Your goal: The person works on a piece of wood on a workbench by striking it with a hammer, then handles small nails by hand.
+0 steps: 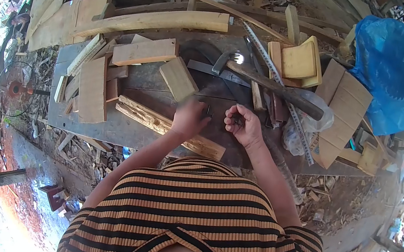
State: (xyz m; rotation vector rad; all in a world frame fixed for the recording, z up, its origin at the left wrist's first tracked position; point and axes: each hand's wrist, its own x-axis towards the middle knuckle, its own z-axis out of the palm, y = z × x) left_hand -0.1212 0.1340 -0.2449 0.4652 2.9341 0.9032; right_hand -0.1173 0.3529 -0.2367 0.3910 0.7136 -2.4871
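My left hand (190,118) is closed over the worktable, with a small dark thing showing at its fingertips, too small to name. Just across from it, my right hand (245,127) has its fingers curled in a pinch around something small and dark that I cannot make out. A rough, split wooden strip (146,118) lies under my left wrist. Beyond that hand rests a wooden block (179,79). A hammer (273,87) with a wooden handle lies past my right hand, across a long marked metal ruler (297,122).
Several wood offcuts (92,90) are piled on the left of the worktable (129,137). At the right are a clear plastic bag (297,137), cardboard (344,113) and a blue plastic sheet (397,74). A long curved beam (161,20) lies along the far side. A fan (16,88) stands at left.
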